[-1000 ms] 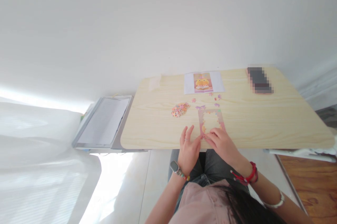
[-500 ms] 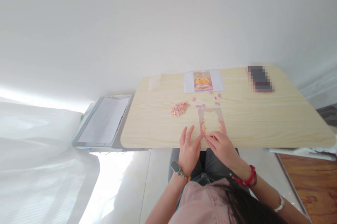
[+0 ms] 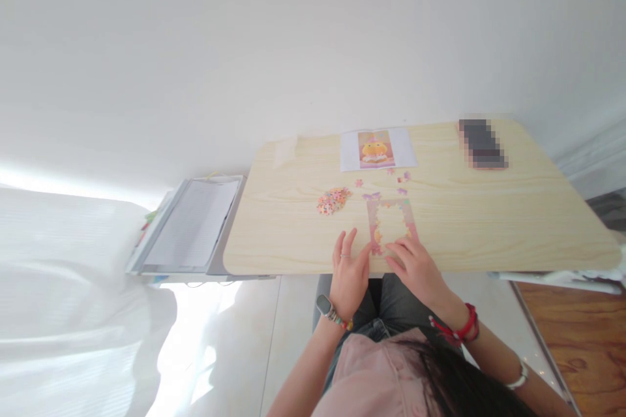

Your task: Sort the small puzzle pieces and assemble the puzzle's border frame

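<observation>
A jigsaw border [image 3: 370, 221] lies near the table's front edge, joined into a rectangle with bare tabletop in its middle. Beside its lower left corner is my left hand [image 3: 349, 280], open with fingers spread, the thumb or forefinger tip touching that corner. Over the lower right part rests my right hand [image 3: 415, 270], its thumb and fingertips slightly apart and no piece visible between them. It hides part of the border's bottom edge. To the left is a heap of loose puzzle pieces [image 3: 333, 201]. Several single pieces [image 3: 372, 196] lie just above the border.
A paper with a printed yellow character picture [image 3: 375, 149] lies at the back of the table [image 3: 469, 228]. A phone [image 3: 483, 144], pixelated, is at the back right. A pale sheet [image 3: 285, 151] lies back left. Papers [image 3: 193, 224] sit on a stand left of the table.
My right fingertips have moved slightly right, away from the lower left corner of the border. My left hand has shifted slightly left and uncovers that corner more. The view has tilted slightly.
</observation>
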`<state>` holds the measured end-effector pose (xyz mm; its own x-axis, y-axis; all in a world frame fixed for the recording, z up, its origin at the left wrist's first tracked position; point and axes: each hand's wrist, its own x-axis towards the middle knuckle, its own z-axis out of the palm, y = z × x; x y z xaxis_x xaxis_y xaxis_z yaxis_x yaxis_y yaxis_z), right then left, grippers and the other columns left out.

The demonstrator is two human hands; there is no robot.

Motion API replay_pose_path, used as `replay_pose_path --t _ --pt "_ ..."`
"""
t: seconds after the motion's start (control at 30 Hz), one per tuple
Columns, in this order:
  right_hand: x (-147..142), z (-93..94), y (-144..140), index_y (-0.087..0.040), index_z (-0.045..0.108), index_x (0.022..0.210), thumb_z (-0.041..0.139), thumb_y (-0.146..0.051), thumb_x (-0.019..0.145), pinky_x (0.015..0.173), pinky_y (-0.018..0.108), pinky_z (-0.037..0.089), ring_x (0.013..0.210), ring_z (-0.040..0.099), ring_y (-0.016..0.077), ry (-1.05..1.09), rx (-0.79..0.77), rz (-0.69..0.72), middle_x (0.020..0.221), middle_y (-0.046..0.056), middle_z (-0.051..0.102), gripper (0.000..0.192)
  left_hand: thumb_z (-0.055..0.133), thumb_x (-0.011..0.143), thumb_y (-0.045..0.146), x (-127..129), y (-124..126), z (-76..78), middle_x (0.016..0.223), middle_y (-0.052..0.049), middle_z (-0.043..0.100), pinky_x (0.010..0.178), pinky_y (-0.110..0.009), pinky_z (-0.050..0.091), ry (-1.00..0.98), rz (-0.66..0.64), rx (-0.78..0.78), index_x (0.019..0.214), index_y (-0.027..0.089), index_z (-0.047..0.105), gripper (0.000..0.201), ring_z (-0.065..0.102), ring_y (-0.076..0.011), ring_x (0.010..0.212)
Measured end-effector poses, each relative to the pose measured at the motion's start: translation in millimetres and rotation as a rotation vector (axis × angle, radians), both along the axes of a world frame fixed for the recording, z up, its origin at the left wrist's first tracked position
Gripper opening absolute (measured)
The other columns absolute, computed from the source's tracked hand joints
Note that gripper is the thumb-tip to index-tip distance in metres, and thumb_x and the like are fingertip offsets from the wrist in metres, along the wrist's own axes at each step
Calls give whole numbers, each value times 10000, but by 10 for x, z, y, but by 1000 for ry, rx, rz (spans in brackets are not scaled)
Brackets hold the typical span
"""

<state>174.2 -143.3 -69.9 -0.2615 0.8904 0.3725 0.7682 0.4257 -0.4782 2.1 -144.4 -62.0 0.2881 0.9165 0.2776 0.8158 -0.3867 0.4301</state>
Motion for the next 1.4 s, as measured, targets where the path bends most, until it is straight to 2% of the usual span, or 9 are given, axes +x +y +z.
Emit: replay_pose_path --t 0.23,0.43,0.53,0.73,0.87,0.97,1.23,1.4 --pt "-79 39 74 -185 575 842 492 -248 845 685 344 468 788 534 195 -6 -28 4 829 70 555 104 455 769 -1 -36 205 73 1412 -53 234 997 -527 332 86 -105 -32 1138 314 563 497 124 -322 1324" --pt "-101 25 96 -177 575 792 455 -225 873 666 310 446 738 530 172 -88 -35 29 771 55 553 153 461 771 16 -46 203 82 1423 -21 256 986 -512 346 144 -117 -31 1128 312 571 477 127 -322 1320" --pt "-78 32 118 -165 584 785 435 -227 888 672 307 437 725 532 166 -172 17 60 751 56 555 192 462 772 23 -47 210 93 1418 -6 278 986 -501 349 167 -147 -20 1125 310 571 468 143 -321 1314" --pt "23 73 247 -155 610 830 391 -182 903 676 326 428 706 526 165 -368 143 223 753 57 571 232 467 763 32 -72 266 118 1404 2 316 959 -497 375 185 -187 -20 1094 314 589 451 192 -315 1300" --pt "88 123 353 -137 610 911 375 -125 894 671 329 423 718 522 166 -439 201 345 794 63 587 236 488 746 35 -78 286 134 1396 2 335 945 -505 384 191 -195 -40 1091 324 590 462 202 -310 1301" --pt "91 163 402 -122 616 903 386 -98 879 660 329 413 712 517 169 -476 242 413 796 65 591 232 490 743 37 -74 290 152 1397 7 337 945 -512 380 180 -191 -55 1073 320 597 448 204 -310 1299" --pt "12 124 372 -121 618 773 412 -83 846 638 332 394 687 507 169 -448 301 365 729 67 576 222 475 756 46 -54 273 222 1403 23 337 917 -503 404 256 -203 -45 1087 319 579 442 207 -319 1297" --pt "30 149 285 -156 602 733 369 -104 871 620 315 403 647 489 147 -403 328 488 654 30 545 276 464 757 40 -37 256 259 1389 30 366 909 -501 404 294 -208 -39 1093 320 573 451 230 -321 1290"
